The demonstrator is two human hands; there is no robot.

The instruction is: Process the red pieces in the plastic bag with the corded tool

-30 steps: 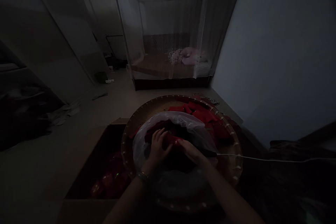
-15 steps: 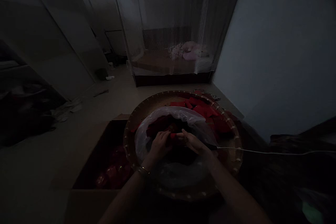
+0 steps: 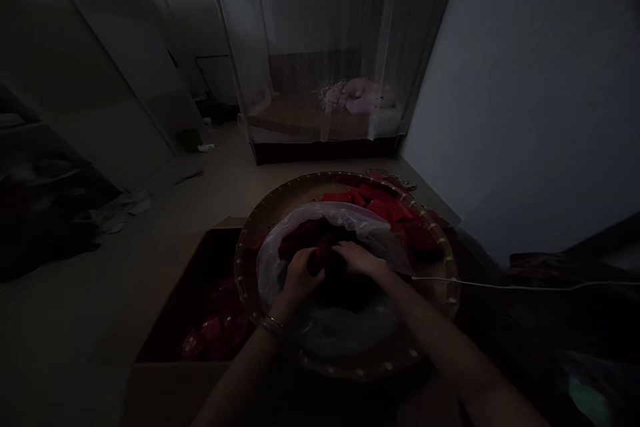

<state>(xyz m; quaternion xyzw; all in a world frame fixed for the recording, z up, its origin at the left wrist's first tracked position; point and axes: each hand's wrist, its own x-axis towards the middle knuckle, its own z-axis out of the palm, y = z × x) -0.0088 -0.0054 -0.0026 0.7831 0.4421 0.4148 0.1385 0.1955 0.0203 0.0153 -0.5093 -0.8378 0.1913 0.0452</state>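
Note:
A clear plastic bag with its mouth spread wide lies in a round woven bamboo tray. Dark contents fill the bag, too dim to make out. My left hand, with a bracelet at the wrist, is over the bag's mouth, its fingers curled on a small red thing. Across from it, my right hand reaches into the bag with bent fingers; the fingertips are lost in the dark. Flat red packets are heaped at the tray's far right side.
An open cardboard box with shiny red packages stands left of the tray. A white cord runs off to the right. Beyond are a netted bed and a wall. Dark clutter lies at left.
My hands were close together at a small red thing above the bag. Now they are apart, and my right hand has turned down into the bag.

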